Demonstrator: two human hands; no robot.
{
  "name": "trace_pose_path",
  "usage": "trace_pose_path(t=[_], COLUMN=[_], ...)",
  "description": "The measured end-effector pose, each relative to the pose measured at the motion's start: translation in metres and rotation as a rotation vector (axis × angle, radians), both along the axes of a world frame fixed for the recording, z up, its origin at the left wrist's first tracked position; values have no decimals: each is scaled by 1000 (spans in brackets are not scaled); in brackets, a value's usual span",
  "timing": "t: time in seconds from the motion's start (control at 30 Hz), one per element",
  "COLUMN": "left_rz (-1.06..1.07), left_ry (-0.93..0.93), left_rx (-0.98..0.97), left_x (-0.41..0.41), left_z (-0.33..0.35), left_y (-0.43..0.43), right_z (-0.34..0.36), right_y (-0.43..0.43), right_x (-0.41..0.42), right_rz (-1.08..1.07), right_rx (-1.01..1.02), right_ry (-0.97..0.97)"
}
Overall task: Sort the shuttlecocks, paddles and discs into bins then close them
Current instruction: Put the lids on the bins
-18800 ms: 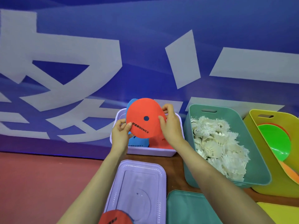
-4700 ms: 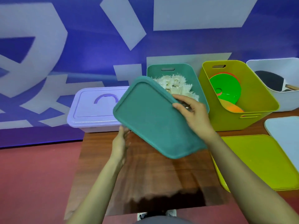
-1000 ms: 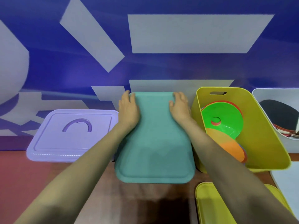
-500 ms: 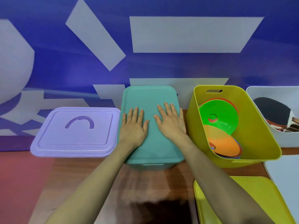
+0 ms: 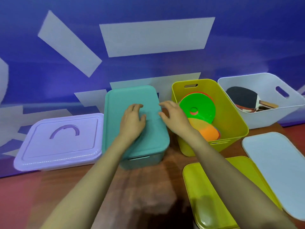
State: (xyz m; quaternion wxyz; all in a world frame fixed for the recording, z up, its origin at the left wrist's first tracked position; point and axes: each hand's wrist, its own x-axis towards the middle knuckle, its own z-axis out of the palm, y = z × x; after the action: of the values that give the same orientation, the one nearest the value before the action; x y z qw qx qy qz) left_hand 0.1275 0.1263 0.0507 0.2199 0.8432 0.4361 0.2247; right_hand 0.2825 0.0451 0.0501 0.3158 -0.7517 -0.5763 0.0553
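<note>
Teal lid (image 5: 132,100) sat on its bin (image 5: 142,160). Left hand (image 5: 132,120) rested on it, loosely bent; right hand (image 5: 175,116) hung loose, empty, at lid's right edge. Yellow lid (image 5: 214,187) lay on desk (image 5: 140,187): likely light, stiff, slick; grip opposite edges.

Back row, tight against the blue banner (image 5: 148,68): closed purple bin (image 5: 61,141), closed teal bin (image 5: 130,96), open yellow bin (image 5: 232,119), open white bin (image 5: 264,118). The gaps between them are narrow (purple and teal nearly touch). Entry from above: yellow and white bins only. Front right: yellow lid (image 5: 212,194) and white lid (image 5: 277,164) lie flat, just beside each other. Free: bare table (image 5: 145,187) before the teal bin, left of the lids.
</note>
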Motion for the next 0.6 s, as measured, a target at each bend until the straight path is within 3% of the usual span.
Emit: trace_pose_path(t=[0.17, 0.27, 0.43, 0.6], left_rz=[-85, -115, -54, 50], left_ry=[-261, -321, -302, -120], left_rx=[64, 80, -4, -150], left_x=[58, 92, 123, 120], left_z=[20, 15, -29, -78], left_y=[-76, -128, -216, -254], right_z=[11, 11, -13, -46], right_y=[-82, -135, -218, -274], right_x=[56, 97, 151, 165], right_rz=[-76, -70, 59, 161], right_rx=[133, 141, 114, 126], right_ry=[-41, -39, -13, 23])
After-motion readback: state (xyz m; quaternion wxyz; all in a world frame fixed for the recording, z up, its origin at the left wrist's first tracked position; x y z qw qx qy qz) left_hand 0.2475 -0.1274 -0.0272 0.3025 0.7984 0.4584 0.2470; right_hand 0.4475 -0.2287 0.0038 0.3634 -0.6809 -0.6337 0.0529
